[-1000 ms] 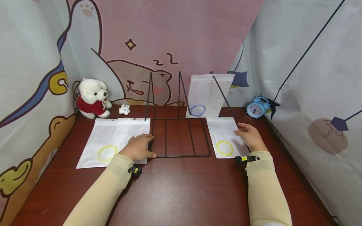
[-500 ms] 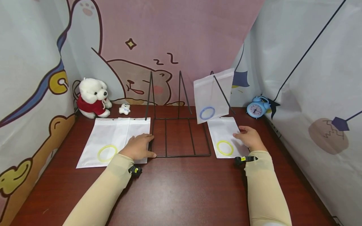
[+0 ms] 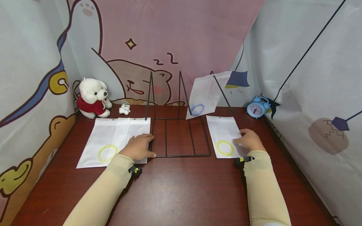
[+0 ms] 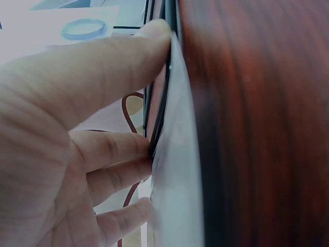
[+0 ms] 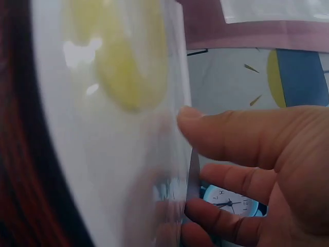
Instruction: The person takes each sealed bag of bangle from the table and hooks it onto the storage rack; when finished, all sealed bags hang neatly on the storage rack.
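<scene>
Progress: blue-ring zip bag [image 3: 207, 91] hangs tilted on wire rack [image 3: 181, 156], right prong; left yellow-ring bag [image 3: 97, 135] and right yellow-ring bag [image 3: 222, 130] lie on tabletop [image 3: 181, 194], unhung. My left hand [image 3: 137, 147], spread, touches rack's left edge; my right hand [image 3: 249, 140], thumb and fingers parted, touches right bag's edge.

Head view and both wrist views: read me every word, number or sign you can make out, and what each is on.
"z z": on the pink backdrop, above the sleeping bear drawing.
Dial numerals, blue alarm clock: too small and blurred.
Blue mark on the small white toy: too small.
Yellow tags at the wrists: too small.
White bags: no readable lettering.
</scene>
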The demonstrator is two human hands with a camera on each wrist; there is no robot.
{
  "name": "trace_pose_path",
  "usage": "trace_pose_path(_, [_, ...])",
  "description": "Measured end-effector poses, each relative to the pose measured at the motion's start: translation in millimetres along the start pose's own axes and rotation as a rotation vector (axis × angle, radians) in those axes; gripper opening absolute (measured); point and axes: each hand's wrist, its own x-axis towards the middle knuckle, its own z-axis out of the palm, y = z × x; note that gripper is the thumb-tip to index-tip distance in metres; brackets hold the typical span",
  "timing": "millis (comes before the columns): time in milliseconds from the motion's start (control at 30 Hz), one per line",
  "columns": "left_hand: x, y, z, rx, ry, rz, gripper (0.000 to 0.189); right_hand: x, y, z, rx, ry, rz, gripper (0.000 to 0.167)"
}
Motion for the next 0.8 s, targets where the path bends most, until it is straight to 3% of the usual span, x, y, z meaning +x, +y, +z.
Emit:
trace_pose_path(200, [0.5,-1.4,0.1,-0.001,-0.002,-0.002,0.089,1.6,2.8,3.4,-0.076,0.001,0.01,0.086])
trace_pose_path(400, [0.3,-1.5,0.5,0.005,-0.004,0.001,0.091,1.2,2.9,3.4,-0.037,0.001,0.005,0.093])
trace_pose_path(600, [-0.5,-0.7,0.2,-0.001,-0.002,-0.001,0.09,4.1,3.1,5.5,-0.007,0.02,0.007,0.085])
trace_pose_path(800, [0.3,-0.9,0.3,0.0,0.001,0.001,0.089,7.3,3.6,4.1,0.04,0.027,-0.058,0.08])
